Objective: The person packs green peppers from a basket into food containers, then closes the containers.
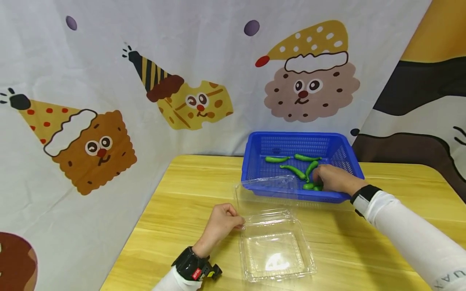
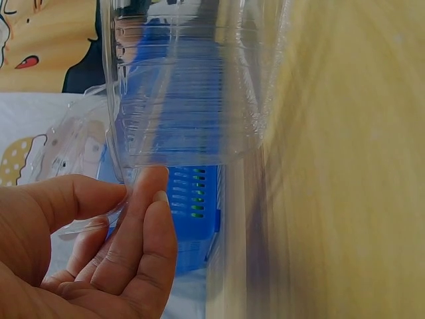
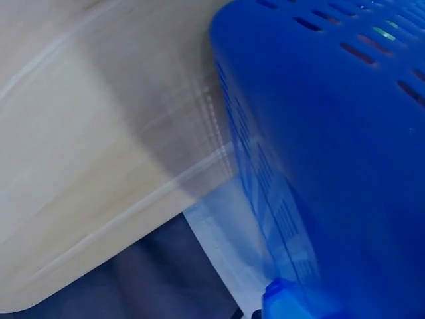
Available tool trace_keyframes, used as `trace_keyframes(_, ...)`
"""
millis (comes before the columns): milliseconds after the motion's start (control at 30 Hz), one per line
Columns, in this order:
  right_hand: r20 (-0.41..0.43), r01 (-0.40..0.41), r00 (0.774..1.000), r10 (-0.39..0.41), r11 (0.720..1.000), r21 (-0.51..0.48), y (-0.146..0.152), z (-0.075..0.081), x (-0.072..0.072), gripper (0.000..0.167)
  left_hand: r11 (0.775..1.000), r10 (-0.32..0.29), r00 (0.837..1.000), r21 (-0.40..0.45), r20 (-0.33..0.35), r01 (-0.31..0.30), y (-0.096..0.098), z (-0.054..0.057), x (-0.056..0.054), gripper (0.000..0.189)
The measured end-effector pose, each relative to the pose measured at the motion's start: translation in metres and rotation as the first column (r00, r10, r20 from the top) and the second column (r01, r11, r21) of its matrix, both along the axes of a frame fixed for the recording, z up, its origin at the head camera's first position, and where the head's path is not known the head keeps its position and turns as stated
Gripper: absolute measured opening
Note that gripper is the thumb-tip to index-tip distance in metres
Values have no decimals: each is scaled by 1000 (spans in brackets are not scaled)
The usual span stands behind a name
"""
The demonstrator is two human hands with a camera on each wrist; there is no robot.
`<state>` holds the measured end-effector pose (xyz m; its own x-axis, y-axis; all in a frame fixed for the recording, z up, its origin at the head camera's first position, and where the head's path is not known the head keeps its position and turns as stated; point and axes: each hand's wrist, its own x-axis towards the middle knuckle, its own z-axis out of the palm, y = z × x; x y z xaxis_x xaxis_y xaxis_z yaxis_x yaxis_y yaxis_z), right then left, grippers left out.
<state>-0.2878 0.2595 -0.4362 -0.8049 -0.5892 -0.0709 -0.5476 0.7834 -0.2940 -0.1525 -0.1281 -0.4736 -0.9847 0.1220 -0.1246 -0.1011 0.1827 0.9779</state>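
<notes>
A clear plastic clamshell container (image 1: 274,252) lies opened on the table, its lid (image 1: 265,194) raised at the back and overlapping the basket's front. My left hand (image 1: 223,220) pinches its edge near the hinge between thumb and fingers; in the left wrist view the thumb and fingertips (image 2: 156,179) meet at the clear rim. My right hand (image 1: 335,178) reaches down into a blue plastic basket (image 1: 251,161), beside several green chili peppers (image 1: 293,171). Its fingertips are hidden low among the peppers, so I cannot tell whether they hold one. The right wrist view shows mostly the basket's blue wall (image 3: 319,133).
The wooden table (image 1: 174,190) carries the basket at its back edge and the container in front. Behind it hangs a pale cloth (image 1: 204,40) printed with cartoon food figures. Black bands circle both wrists, over white sleeves (image 1: 411,234).
</notes>
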Motion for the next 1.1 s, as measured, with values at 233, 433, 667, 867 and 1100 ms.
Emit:
trace_keyframes(233, 65, 14, 998, -16, 999, 36, -5, 1, -2, 39, 1000, 0, 1000, 8, 0, 0, 1, 0, -1, 16)
trace_keyframes(433, 129, 35, 991, -46, 996, 84, -4, 1, -4, 39, 1000, -2, 1000, 16, 7, 2, 2, 2, -1, 17)
trace_keyframes(667, 130, 19, 991, -33, 994, 106, -4, 0, -5, 37, 998, -3, 1000, 69, 13, 3, 2, 4, 0, 18)
trace_keyframes(867, 131, 1, 991, -12, 996, 89, -3, -1, -5, 32, 997, 1, 1000, 83, 16, -2, 1, 4, 0, 18)
trace_keyframes(1100, 111, 14, 994, -16, 1000, 12, -4, 5, -4, 26, 996, 3, 1000, 87, 19, -4, -1, 5, 1, 17)
